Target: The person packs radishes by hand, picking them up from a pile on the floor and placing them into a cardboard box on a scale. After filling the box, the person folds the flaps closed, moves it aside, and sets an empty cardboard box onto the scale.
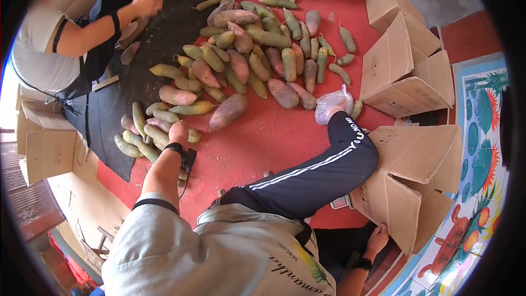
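Note:
My left hand [178, 131] reaches down to the near edge of a heap of long green and pink radishes [159, 136]. Its fingers curl over one radish [193, 135], though the fingertips are partly hidden. A dark watch or band circles that wrist. To my right, my right hand [378, 238] is closed on the lower edge of an open cardboard box [390, 200]. Part of a small scale with a display [342, 203] shows between my leg and that box. Beside my shoe lies a clear plastic bag [332, 100], wrapped about the foot.
Many more radishes [238, 66] spread over the red floor covering [235, 156] and a black sheet [118, 123]. Another open box [405, 71] stands at the right, others [52, 151] at the left. A co-worker's hand [148, 4] holds a radish at upper left.

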